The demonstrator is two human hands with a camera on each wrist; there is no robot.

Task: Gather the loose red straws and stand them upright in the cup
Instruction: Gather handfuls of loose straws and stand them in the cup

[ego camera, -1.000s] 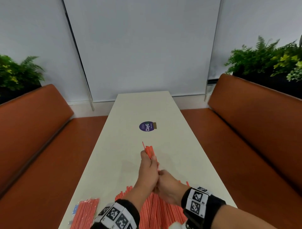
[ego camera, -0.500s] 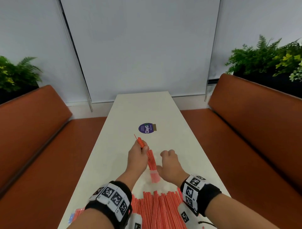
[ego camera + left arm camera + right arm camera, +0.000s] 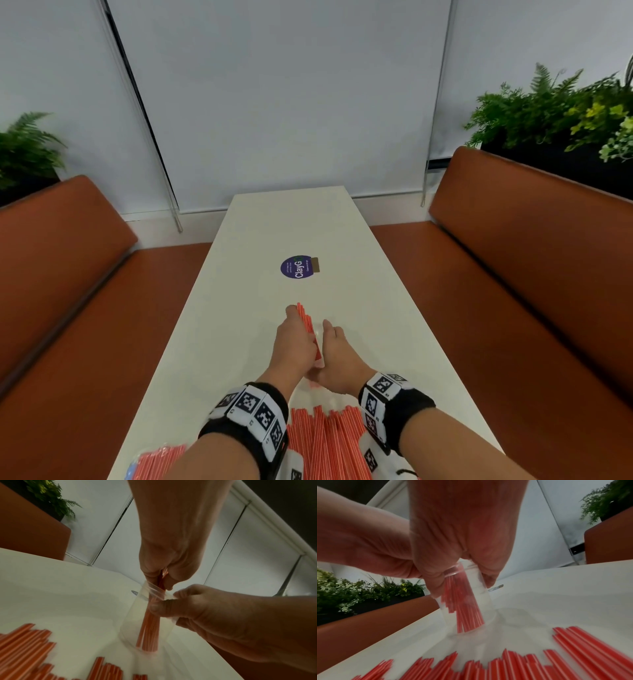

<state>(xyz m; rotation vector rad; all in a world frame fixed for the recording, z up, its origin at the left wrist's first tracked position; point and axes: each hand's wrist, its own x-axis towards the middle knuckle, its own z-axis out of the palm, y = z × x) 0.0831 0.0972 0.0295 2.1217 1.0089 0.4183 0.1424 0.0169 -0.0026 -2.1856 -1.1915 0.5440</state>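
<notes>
My left hand [image 3: 295,337] grips a bundle of red straws [image 3: 306,318] from above; their lower ends stand inside a clear plastic cup [image 3: 137,622] on the white table [image 3: 239,308]. The straws [image 3: 467,608] lean slightly in the cup [image 3: 488,599] and reach its bottom. My right hand [image 3: 334,354] holds the cup's upper wall, thumb [image 3: 164,608] on one side and fingers [image 3: 488,577] on the other. In the left wrist view my left hand [image 3: 161,577] pinches the bundle just above the rim. Many loose red straws [image 3: 325,442] lie fanned out near the table's front edge.
A wrapped packet of red straws [image 3: 154,462] lies at the front left corner. A round purple sticker [image 3: 297,267] marks the table's middle. Brown benches [image 3: 513,291] run along both long sides, with plants [image 3: 565,109] behind them.
Both hands moved forward from the loose pile. The bundle in my left hand went down into the cup, and my right hand closed around the cup's wall.
</notes>
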